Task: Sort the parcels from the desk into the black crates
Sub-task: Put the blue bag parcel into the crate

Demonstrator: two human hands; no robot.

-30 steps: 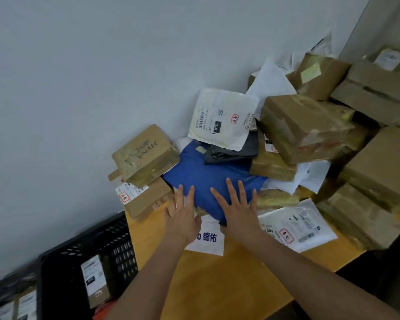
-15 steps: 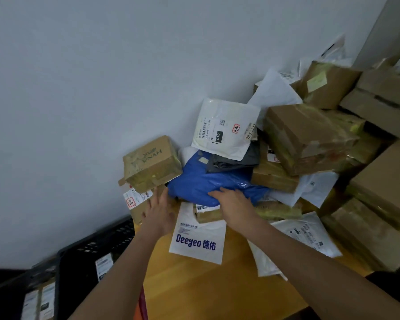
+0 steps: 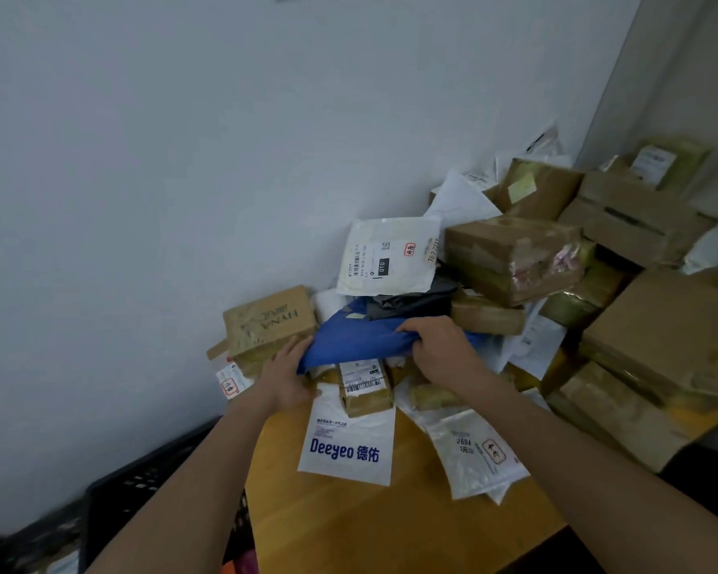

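Both hands on the blue parcel (image 3: 359,339), a soft blue bag in the pile on the desk (image 3: 349,528). Right hand (image 3: 440,352) has its fingers curled over the bag's right end, bunching the plastic. Left hand (image 3: 285,377) is at the bag's lower-left corner, fingers under the edge, thumb side up; looks like a grip, though the fingertips are hidden. Between the hands, just below the bag: a small brown box with a barcode label (image 3: 363,387), lying on a white Deeyeo mailer (image 3: 349,441). Left of the left hand: a brown HVNA box (image 3: 268,321), touching the bag's left edge. Beyond the hands: a dark grey bag (image 3: 411,302) lying on the blue one, with a white labelled mailer (image 3: 388,256) propped above it. Right of the right hand: stacked taped cardboard boxes (image 3: 515,258) and a clear mailer (image 3: 473,453) flat on the desk. Black crate (image 3: 142,478) sits below the left forearm, off the desk's left edge; contents too blurred to tell.
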